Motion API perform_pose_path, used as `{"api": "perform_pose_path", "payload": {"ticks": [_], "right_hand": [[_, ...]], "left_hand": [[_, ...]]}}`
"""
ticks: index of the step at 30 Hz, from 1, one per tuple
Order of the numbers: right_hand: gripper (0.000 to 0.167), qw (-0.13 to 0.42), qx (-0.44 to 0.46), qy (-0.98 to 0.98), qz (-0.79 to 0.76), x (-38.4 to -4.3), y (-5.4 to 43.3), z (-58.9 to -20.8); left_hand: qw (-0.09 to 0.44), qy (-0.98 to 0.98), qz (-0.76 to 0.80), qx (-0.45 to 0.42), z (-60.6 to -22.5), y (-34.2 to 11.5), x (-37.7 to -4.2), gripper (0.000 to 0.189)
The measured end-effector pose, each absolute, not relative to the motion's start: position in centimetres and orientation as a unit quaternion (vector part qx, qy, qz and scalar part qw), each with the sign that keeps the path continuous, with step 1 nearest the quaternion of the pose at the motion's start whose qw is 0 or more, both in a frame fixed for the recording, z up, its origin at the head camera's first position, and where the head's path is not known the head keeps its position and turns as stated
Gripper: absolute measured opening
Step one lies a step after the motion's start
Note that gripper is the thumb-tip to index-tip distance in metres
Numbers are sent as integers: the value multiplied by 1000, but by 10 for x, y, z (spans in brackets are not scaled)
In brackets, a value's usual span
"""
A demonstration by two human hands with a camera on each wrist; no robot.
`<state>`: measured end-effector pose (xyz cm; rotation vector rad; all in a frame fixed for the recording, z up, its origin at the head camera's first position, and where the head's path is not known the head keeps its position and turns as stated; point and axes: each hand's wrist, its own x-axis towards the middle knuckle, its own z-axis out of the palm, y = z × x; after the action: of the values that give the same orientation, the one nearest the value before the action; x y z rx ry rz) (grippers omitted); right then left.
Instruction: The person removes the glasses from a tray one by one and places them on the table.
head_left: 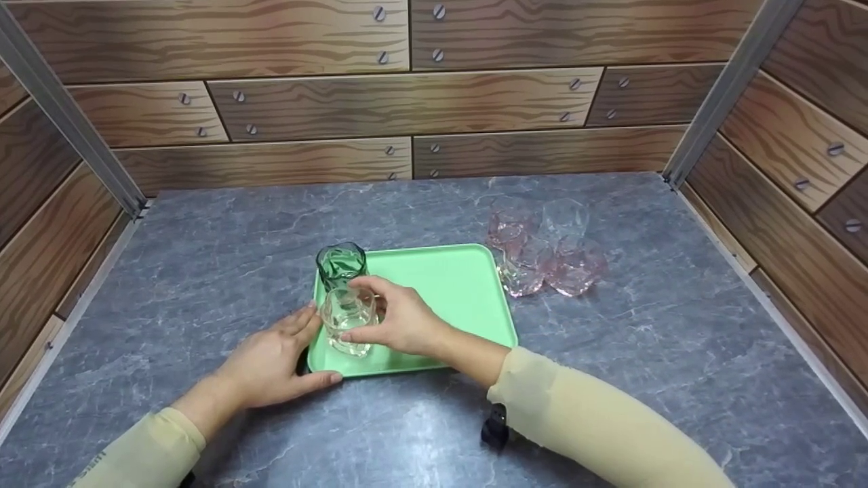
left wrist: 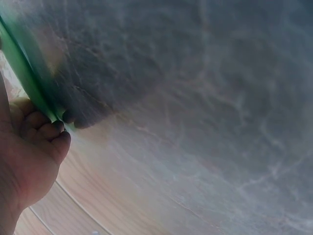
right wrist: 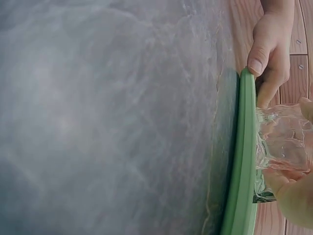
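Observation:
A clear drinking glass (head_left: pixel 349 317) stands upright on the left part of a light green tray (head_left: pixel 447 285). My right hand (head_left: pixel 410 322) grips this glass from the right, thumb on the near side and fingers on the far side. Just behind it is a dark green glass (head_left: pixel 341 264), at the tray's back left corner. My left hand (head_left: pixel 274 359) rests at the tray's front left corner, fingers stretched along the left rim and thumb at the front rim. In the right wrist view the clear glass (right wrist: pixel 286 142) sits right at the tray's surface.
Right of the tray several glasses stand close together, among them a pink glass (head_left: pixel 576 268) and a clear glass (head_left: pixel 566 217). The grey marbled table (head_left: pixel 644 379) is bounded by wood-patterned walls (head_left: pixel 407 102) at the back and both sides.

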<state>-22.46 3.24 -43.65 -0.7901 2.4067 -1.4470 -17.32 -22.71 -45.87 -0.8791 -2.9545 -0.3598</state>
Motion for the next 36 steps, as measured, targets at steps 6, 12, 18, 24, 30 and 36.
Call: {"api": "perform_pose_path", "payload": {"ticks": [6,12,18,24,30,36], "right_hand": [[80,120,-279,826,-476,-223,39,-432],[82,126,-276,836,-457,-221,51,-426],[83,128,-268,830,-473,-221,72,-417],[82,114,-271,825,-483,-223,104,-398],[81,88,-272,820,-495,-224,143,-382],[80,74,-255,827,-495,-221,177,-370]], "left_hand": [[14,-952,-115,-282,-458,-228,-173,106],[14,-953,-112,-282,-458,-229,-174,105],[8,-953,-107,-282,-458,-228,-174,106],[5,-955,-107,-278,-458,-228,-174,107],[6,-953,-110,-282,-457,-228,-174,107],[5,-953,-107,-283,-458,-227,-173,107]]}}
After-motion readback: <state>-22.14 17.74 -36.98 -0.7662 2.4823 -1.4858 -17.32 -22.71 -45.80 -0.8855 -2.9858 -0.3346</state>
